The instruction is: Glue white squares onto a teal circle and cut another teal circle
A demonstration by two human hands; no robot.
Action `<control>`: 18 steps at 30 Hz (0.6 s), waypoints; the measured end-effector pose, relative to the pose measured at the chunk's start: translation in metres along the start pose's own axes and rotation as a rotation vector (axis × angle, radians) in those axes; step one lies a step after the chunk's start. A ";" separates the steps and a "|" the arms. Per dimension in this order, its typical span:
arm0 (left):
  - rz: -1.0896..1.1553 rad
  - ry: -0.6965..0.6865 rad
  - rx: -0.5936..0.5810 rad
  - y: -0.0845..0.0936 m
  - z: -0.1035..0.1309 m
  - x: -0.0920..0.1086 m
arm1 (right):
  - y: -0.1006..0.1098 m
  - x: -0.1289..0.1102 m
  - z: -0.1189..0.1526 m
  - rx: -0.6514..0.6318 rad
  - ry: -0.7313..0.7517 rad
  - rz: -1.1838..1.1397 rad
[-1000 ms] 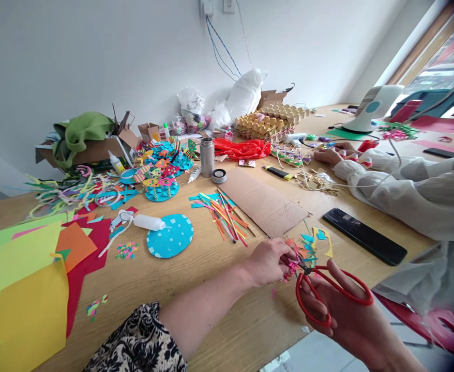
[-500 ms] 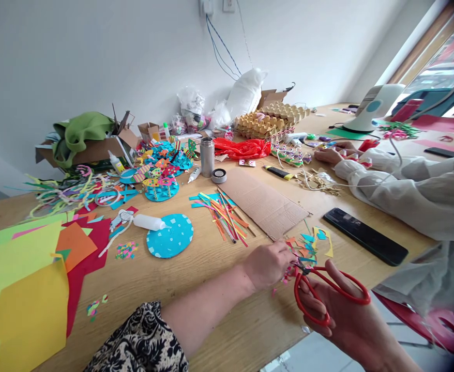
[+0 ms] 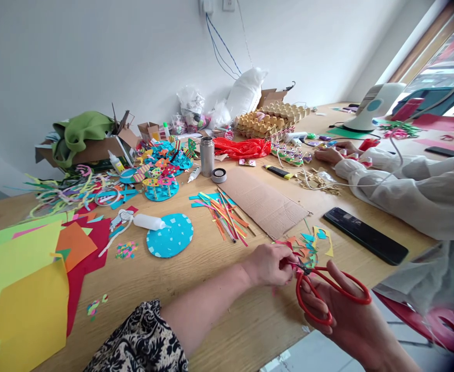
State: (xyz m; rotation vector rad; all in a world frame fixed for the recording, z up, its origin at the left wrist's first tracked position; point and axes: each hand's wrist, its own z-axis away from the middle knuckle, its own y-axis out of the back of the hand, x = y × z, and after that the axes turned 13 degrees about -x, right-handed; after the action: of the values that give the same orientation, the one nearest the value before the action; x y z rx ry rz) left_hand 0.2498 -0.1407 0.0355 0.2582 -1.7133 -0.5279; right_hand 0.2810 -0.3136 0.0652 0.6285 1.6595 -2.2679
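Observation:
Near the table's front edge, my right hand [image 3: 351, 315] has its thumb and fingers through the red-handled scissors [image 3: 303, 268]. The blades point left at the fingertips of my left hand [image 3: 271, 264], which is closed in a pinch. A small pinkish-red piece of paper [image 3: 290, 247] shows at those fingertips; its shape is mostly hidden. Just beyond the hands lie colored paper scraps [image 3: 310, 248] in orange, teal and yellow. A piece of cardboard [image 3: 263, 201] rests behind my left hand, with thin colored paper strips [image 3: 227, 214] to its left.
A blue disc [image 3: 169, 236] has a glue bottle [image 3: 149, 222] lying against it. Colored paper sheets [image 3: 29, 305] cover the left side. A black phone [image 3: 365, 236] lies right, near a co-worker's sleeves [image 3: 405, 181]. Behind are a metal flask [image 3: 207, 157] and egg trays [image 3: 268, 121].
The red paper now shows more above my left fingertips, and the left fingers have turned slightly. The scissors have shifted a little; their handles look slightly wider apart.

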 end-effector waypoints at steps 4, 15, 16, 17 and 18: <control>0.666 0.209 0.033 0.001 -0.005 -0.003 | -0.003 0.000 -0.001 -0.003 -0.007 0.001; 1.173 0.434 -0.096 0.008 -0.008 -0.011 | -0.009 0.003 0.000 -0.004 -0.032 0.040; 1.184 0.448 -0.106 0.009 -0.009 -0.012 | -0.010 0.003 0.000 -0.003 -0.038 0.040; 1.191 0.460 -0.113 0.009 -0.009 -0.013 | -0.010 0.003 0.000 0.000 -0.043 0.041; 1.194 0.470 -0.120 0.010 -0.010 -0.014 | -0.010 0.003 0.000 0.001 -0.048 0.043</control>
State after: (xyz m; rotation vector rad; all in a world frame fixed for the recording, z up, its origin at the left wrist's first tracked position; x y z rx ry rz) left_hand 0.2636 -0.1280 0.0295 -0.6645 -1.0963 0.3084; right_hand 0.2734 -0.3099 0.0720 0.5989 1.6076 -2.2364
